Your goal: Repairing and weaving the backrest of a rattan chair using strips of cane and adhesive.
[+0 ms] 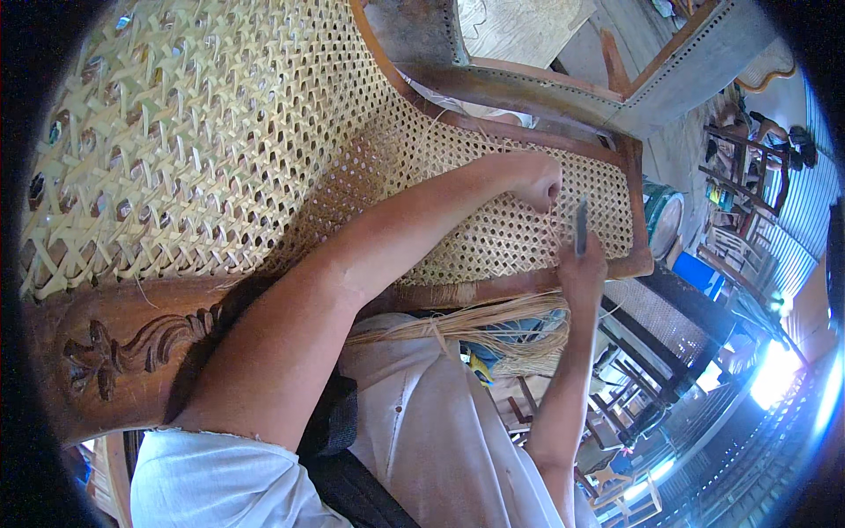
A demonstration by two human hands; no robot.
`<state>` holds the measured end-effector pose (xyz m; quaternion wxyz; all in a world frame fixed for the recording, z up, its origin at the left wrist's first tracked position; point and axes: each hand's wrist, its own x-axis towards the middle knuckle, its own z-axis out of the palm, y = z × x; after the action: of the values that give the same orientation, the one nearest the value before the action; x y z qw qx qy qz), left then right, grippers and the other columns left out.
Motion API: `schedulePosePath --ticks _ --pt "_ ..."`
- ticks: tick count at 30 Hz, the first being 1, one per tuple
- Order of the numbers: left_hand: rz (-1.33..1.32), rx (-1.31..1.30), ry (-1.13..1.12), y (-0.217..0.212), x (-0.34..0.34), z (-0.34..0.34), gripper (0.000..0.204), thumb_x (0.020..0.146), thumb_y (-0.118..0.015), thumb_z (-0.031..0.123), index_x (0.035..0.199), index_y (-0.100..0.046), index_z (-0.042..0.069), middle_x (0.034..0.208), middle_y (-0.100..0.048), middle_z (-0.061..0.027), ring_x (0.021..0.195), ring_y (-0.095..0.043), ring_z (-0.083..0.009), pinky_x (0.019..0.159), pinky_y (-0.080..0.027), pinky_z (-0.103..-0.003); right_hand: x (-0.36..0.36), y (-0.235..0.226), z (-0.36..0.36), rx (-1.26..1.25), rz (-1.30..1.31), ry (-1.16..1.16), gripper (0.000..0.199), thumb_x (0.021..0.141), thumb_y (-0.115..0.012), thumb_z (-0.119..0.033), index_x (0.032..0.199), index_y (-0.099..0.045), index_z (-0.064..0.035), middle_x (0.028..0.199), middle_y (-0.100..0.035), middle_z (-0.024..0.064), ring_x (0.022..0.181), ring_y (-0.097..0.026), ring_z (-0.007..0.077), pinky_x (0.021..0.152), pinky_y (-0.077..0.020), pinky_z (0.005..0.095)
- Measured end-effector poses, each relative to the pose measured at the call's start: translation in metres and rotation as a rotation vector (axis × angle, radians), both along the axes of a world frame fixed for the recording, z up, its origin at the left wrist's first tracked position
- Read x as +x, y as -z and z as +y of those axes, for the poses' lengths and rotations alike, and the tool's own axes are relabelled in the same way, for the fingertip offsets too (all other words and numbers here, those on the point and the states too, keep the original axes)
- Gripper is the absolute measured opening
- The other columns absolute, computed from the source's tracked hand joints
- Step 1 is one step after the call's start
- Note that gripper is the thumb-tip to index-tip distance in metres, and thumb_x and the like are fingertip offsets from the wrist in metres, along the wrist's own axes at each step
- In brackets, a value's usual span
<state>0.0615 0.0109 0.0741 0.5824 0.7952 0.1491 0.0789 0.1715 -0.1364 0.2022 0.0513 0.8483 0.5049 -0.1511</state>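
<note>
A woven cane panel [264,132] fills a carved wooden chair frame [132,343] that lies across in front of me. My left hand [535,180] rests on the weave near the frame's far rail, fingers pinched on a thin cane strand [553,211]. Just beside it, my right hand [583,275] grips a narrow dark tool [581,227], its tip pointing up over the cane by the wooden rail [634,176]. A bundle of loose cane strands [493,324] lies across my lap under both forearms.
Another wooden chair frame [546,88] with a row of holes in its rail lies beyond the panel. A round drum [664,216], wooden chairs [748,158] and a blue object [704,273] stand to the right. More furniture frames [634,475] sit below.
</note>
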Motion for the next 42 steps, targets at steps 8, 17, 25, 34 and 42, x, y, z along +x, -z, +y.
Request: schedulePosePath --ticks 8,17,25,34,42 --pt "-0.035 0.010 0.004 -0.002 -0.003 -0.007 0.016 0.071 -0.067 0.024 0.081 -0.069 0.011 0.078 -0.068 -0.0090 0.072 -0.065 -0.0247 0.065 -0.051 -0.040 0.046 -0.047 -0.037 0.137 0.430 0.340 0.013 0.081 -0.061 0.004 0.090 -0.055 -0.0036 0.073 -0.046 -0.0021 0.069 -0.042 0.0100 0.066 -0.0373 0.0244" --pt "0.206 0.004 -0.105 0.000 0.016 -0.013 0.028 0.068 -0.071 0.028 0.088 -0.069 0.008 0.084 -0.069 -0.0147 0.080 -0.067 -0.0296 0.073 -0.053 -0.041 0.052 -0.057 -0.045 0.016 0.304 0.237 0.012 0.083 -0.062 -0.001 0.088 -0.052 -0.0048 0.073 -0.047 -0.0018 0.065 -0.043 0.0103 0.060 -0.0371 0.0243" --pt "0.106 0.069 -0.056 -0.022 0.019 -0.011 0.026 0.074 -0.074 0.026 0.094 -0.070 0.009 0.091 -0.071 -0.0085 0.082 -0.066 -0.0211 0.076 -0.053 -0.038 0.028 -0.089 -0.012 0.145 0.429 0.349 0.010 0.084 -0.062 -0.004 0.091 -0.054 -0.0062 0.070 -0.047 -0.0035 0.053 -0.041 0.0055 0.047 -0.0329 0.0222" --pt "-0.251 -0.585 -0.047 0.009 0.019 -0.008 0.023 0.081 -0.075 0.032 0.085 -0.075 0.009 0.076 -0.068 0.0014 0.068 -0.057 -0.0063 0.062 -0.046 -0.027 0.005 -0.056 0.003 -0.014 -0.063 -0.070 0.037 0.093 -0.057 -0.034 0.118 -0.051 -0.0074 0.096 -0.065 0.0179 0.084 -0.064 0.0415 0.072 -0.0500 0.0483" --pt "-0.059 -0.212 -0.104 0.017 0.021 -0.012 0.020 0.070 -0.072 0.023 0.082 -0.074 0.007 0.074 -0.070 -0.0084 0.065 -0.064 -0.0173 0.062 -0.051 -0.032 -0.025 -0.039 0.016 -0.456 -0.344 -0.218 0.024 0.089 -0.054 -0.027 0.090 -0.066 -0.0066 0.086 -0.068 0.0174 0.080 -0.066 0.0381 0.072 -0.0516 0.0512"
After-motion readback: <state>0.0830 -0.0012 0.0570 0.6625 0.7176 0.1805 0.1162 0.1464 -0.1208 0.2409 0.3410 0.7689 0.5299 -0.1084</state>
